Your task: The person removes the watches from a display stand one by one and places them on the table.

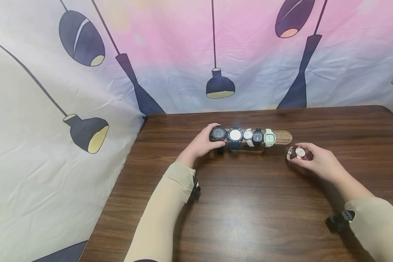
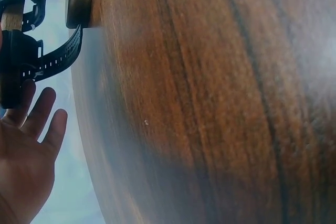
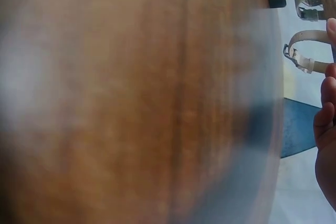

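Note:
A wooden watch stand (image 1: pixel 283 137) lies across the far middle of the brown table (image 1: pixel 249 203) and carries several watches. My left hand (image 1: pixel 205 143) grips the black watch (image 1: pixel 218 133) at the stand's left end, thumb below it. In the left wrist view my left hand (image 2: pixel 26 145) has its fingers reaching up to that black watch's strap (image 2: pixel 55 59). To the right of the stand, my right hand (image 1: pixel 309 157) pinches a small pale-strapped watch (image 1: pixel 299 153) just above the table. Its beige strap and buckle (image 3: pixel 303 51) show beside my right hand's fingers (image 3: pixel 326 124).
On the stand after the black watch come a dark watch with a glaring face (image 1: pixel 235 135), a white-strapped one (image 1: pixel 248 135), a black one (image 1: pixel 257 137) and a pale square one (image 1: pixel 269 138). A printed curtain (image 1: pixel 52 109) hangs behind and left of the table.

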{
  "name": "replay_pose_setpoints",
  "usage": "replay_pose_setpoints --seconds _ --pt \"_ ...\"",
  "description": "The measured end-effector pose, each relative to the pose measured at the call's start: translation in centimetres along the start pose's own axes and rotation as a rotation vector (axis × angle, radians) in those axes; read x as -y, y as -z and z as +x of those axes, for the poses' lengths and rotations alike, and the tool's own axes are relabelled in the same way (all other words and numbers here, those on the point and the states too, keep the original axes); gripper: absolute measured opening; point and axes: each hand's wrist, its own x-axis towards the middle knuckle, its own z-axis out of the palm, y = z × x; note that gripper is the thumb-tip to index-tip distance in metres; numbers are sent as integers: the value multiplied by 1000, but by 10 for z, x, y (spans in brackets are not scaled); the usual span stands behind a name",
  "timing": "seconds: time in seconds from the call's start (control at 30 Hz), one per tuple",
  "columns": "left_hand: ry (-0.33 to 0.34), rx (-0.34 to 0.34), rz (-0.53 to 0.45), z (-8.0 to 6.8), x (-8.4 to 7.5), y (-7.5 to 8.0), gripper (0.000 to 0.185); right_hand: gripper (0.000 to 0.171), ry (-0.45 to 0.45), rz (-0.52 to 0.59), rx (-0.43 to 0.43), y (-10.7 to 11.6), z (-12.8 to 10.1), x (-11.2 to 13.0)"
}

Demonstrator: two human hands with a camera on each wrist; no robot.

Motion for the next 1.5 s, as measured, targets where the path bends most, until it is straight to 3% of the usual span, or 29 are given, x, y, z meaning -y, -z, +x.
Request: replay_pose_setpoints --seconds 0.43,1.0,1.5 --pt "-16 0 8 -1 0 0 68 51 48 48 83 -11 -10 10" --pt "-8 -8 23 -3 -3 0 69 53 22 178 183 -30 -21 20" --pt "2 -9 20 -3 -1 -1 69 52 10 191 191 -41 -24 24"
